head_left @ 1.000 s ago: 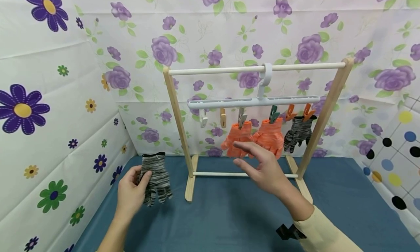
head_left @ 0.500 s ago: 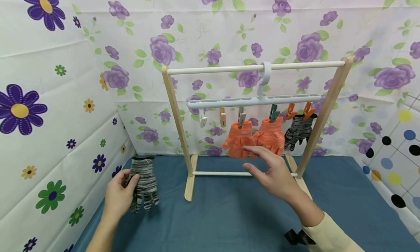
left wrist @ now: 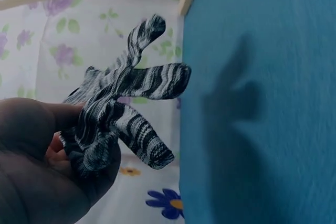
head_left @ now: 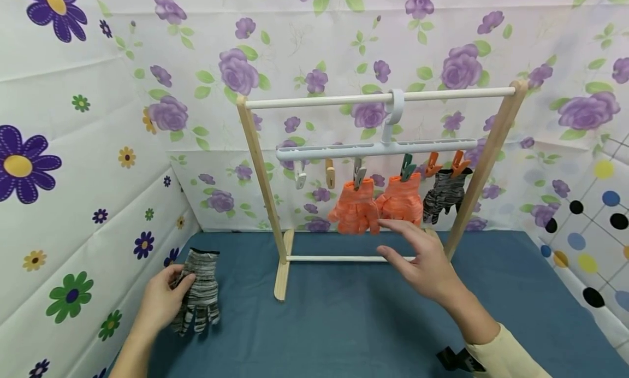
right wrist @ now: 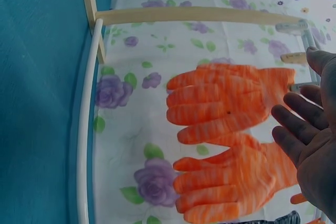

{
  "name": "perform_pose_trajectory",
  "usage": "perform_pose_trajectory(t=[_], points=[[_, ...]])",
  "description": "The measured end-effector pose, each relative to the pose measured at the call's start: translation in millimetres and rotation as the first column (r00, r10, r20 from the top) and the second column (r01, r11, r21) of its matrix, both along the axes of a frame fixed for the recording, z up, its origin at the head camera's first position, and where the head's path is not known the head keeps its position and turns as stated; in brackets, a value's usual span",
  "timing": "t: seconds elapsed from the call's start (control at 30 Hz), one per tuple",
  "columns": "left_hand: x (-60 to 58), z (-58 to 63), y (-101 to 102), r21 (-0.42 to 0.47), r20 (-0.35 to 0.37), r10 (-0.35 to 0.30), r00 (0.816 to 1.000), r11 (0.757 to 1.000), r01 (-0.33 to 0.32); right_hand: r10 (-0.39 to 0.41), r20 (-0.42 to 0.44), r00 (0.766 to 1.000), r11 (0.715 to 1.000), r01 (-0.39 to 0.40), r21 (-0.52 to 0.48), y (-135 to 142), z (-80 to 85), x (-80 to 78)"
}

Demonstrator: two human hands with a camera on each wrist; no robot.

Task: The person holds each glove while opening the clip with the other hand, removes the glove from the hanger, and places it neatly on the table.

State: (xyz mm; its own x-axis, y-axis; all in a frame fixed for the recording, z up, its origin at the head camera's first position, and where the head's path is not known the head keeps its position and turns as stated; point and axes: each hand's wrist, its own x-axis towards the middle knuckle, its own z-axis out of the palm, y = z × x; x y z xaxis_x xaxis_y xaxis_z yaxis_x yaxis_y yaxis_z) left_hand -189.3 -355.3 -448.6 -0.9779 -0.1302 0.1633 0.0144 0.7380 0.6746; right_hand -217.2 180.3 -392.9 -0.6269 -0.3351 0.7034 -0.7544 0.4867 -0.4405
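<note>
My left hand (head_left: 159, 299) pinches a black-and-grey striped knit glove (head_left: 203, 288) by its side, between thumb and fingers. The glove hangs cuff up, its fingers dangling over the blue cloth; in the left wrist view the glove's fingers (left wrist: 157, 82) spread out past my thumb. My right hand (head_left: 425, 260) is raised in front of the rack, fingers extended and holding nothing. Behind it hang two orange gloves (head_left: 356, 208), one from a grey clothespin (head_left: 359, 174), the other from a green clothespin (head_left: 407, 167). A second striped glove (head_left: 444, 193) hangs at the right from an orange clothespin (head_left: 459, 164).
A white hanger (head_left: 334, 151) hooks over the top bar of a wooden rack (head_left: 257, 170). A white clothespin (head_left: 300, 176), a wooden clothespin (head_left: 330, 175) and another orange clothespin (head_left: 433, 165) carry nothing. Flowered sheets form the walls around the blue cloth (head_left: 314, 323).
My left hand has moved left and slightly down with the striped glove. The right hand has drifted right and a little lower. The hanging gloves stay on their clothespins.
</note>
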Motion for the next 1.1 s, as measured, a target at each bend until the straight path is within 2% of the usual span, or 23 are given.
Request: perform_pose_trajectory(t=[0.17, 0.43, 0.63, 0.87, 1.1], points=[[-4.5, -6.3, -14.5, -0.029, 0.122, -0.026, 0.992, 0.999, 0.03, -0.016, -0.001, 1.0, 1.0, 0.016, 0.0, 7.1, -3.9, 0.9], [-13.1, -25.0, -36.3, -0.06, 0.263, -0.052, 0.963, 0.996, 0.07, -0.04, 0.037, 0.999, 0.999, 0.04, 0.008, 13.8, -10.3, 4.3], [-14.3, -36.3, -46.8, -0.074, 0.293, -0.073, 0.953, 0.992, 0.099, -0.069, 0.047, 0.997, 0.998, 0.069, 0.014, 19.3, -12.7, 7.0], [-13.4, -45.5, -52.4, -0.1, 0.337, -0.061, 0.939, 0.99, 0.1, -0.085, 0.044, 0.995, 0.996, 0.085, 0.003, 27.9, -16.4, 6.9], [-13.5, -49.6, -52.9, -0.17, 0.327, -0.019, 0.945, 0.982, 0.078, -0.117, 0.033, 0.993, 0.993, 0.116, 0.018, 35.4, -18.4, 7.3]])
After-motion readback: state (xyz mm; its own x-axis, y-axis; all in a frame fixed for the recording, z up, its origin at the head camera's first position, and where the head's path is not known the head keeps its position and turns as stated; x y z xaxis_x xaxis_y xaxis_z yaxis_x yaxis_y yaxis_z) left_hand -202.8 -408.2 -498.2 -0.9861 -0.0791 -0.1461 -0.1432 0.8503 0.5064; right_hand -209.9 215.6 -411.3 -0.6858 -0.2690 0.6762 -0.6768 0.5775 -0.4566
